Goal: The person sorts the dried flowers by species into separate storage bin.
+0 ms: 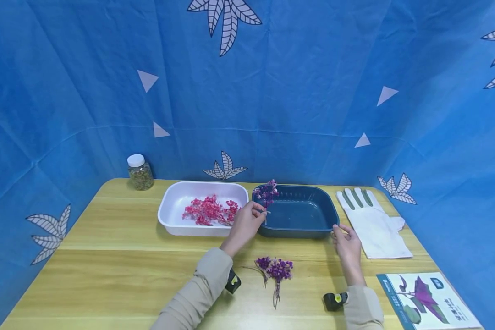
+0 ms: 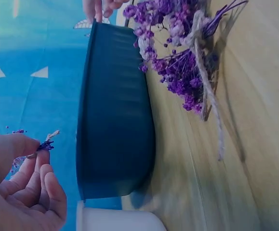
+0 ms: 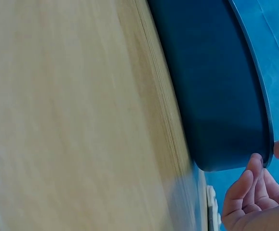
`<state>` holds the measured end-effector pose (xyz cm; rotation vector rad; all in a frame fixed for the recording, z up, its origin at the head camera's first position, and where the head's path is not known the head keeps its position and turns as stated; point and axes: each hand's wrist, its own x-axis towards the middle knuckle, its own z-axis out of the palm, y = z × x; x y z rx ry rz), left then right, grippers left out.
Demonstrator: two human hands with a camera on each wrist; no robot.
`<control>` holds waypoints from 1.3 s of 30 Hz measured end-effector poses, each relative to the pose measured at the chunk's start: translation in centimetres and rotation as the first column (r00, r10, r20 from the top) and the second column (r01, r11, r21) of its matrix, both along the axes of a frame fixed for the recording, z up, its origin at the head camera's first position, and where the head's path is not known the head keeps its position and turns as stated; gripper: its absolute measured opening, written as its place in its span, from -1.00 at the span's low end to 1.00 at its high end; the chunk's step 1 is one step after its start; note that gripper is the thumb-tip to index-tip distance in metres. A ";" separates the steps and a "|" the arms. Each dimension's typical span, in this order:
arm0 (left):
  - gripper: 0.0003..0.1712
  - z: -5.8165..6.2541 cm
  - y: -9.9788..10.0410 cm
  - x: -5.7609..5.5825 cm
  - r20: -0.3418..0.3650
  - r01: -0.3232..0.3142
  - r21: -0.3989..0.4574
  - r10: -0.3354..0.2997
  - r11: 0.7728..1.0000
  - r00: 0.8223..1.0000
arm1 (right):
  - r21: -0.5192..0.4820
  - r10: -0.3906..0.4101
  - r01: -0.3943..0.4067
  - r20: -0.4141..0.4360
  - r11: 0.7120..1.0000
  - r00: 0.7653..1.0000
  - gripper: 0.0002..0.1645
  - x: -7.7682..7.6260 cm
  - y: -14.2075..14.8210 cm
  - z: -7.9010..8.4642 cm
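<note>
While L hand (image 1: 246, 223) pinched purple sprig (image 1: 267, 192) by stem, mid-frame, R hand (image 1: 347, 247) pinched blue tray (image 1: 297, 233) rim, lower R of frame. Sprig stood blooms-up, axis approx. vert., at tray's L end.

Clear cylindrical white-lidded jar (image 1: 141, 177): left of centre, back left on the yellow wooden table (image 1: 128, 266)
White rectangular plastic tray (image 1: 198, 230): mid-frame, dried pink flowers (image 1: 208, 210) in it
Dark blue rectangular plastic tray (image 1: 301, 234): just right of the white tray
Purple dried flower bunches (image 1: 279, 268): lower centre, before the dark tray
White cloth glove with green finger strips (image 1: 379, 233): right of the dark tray
Flat rectangular white-and-teal print (image 1: 431, 300): lower right, before the glove
</note>
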<state>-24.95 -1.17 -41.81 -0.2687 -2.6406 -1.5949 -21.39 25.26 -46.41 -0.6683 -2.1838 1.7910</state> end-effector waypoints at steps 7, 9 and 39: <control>-0.83 -0.5 0.9 -0.7 -0.012 -0.011 -0.019 0.011 1.000 1.000 | 0.021 0.001 -0.001 0.007 1.000 1.000 -0.37 0.0 0.0 0.0; -0.81 -0.7 1.1 -0.7 -0.004 -0.011 -0.033 0.011 0.999 1.000 | 0.023 0.001 -0.001 0.008 1.000 1.000 -0.38 0.0 0.1 0.0; -0.78 -0.4 0.6 0.4 -0.001 0.052 0.008 -0.052 0.999 0.999 | 0.013 -0.002 0.002 0.008 1.000 1.000 -0.38 0.1 -0.1 -0.1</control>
